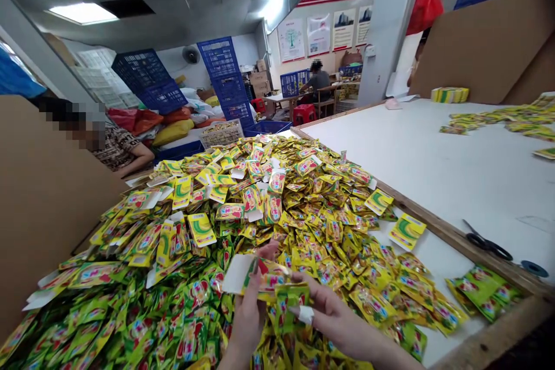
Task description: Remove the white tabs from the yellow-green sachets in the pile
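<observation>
A big heap of small yellow and green packets (243, 219) covers the white table in front of me. My left hand (251, 306) is closed on a folded card with a white back (243, 273), held above the heap. My right hand (329, 315) pinches a small green packet (291, 296) right against that card. One right finger wears a white bandage. Both hands meet at the lower middle of the view.
Black scissors (488, 241) lie on the neighbouring white table (433, 150) past a wooden rail (451, 237). Brown cardboard (39, 208) stands at my left. A seated person's arm (130, 156) shows behind it. Blue crates (225, 78) are stacked further back, where another person (318, 81) sits.
</observation>
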